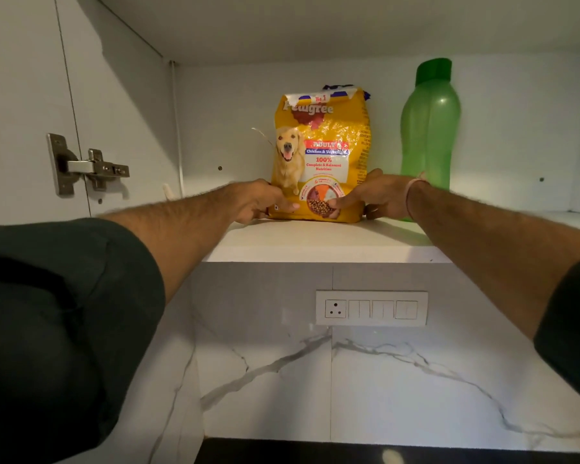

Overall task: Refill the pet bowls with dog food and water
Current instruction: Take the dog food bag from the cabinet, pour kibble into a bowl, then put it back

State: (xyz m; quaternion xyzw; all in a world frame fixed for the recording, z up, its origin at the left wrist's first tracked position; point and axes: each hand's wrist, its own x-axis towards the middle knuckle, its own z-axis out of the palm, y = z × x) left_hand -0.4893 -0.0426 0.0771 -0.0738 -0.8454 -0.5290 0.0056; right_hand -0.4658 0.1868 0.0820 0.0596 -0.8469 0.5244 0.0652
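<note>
A yellow dog food bag (322,142) with a dog picture stands upright on the white cabinet shelf (315,241). My left hand (258,202) grips the bag's lower left corner, thumb across the front. My right hand (375,195) grips its lower right corner, thumb on the front too. A green water bottle (429,128) with a green cap stands upright just right of the bag, behind my right wrist. No pet bowls are in view.
The cabinet door (21,112) stands open at the left with a metal hinge (81,167). Below the shelf is a marble-patterned wall with a white switch and socket panel (370,308). A dark counter edge (382,453) shows at the bottom.
</note>
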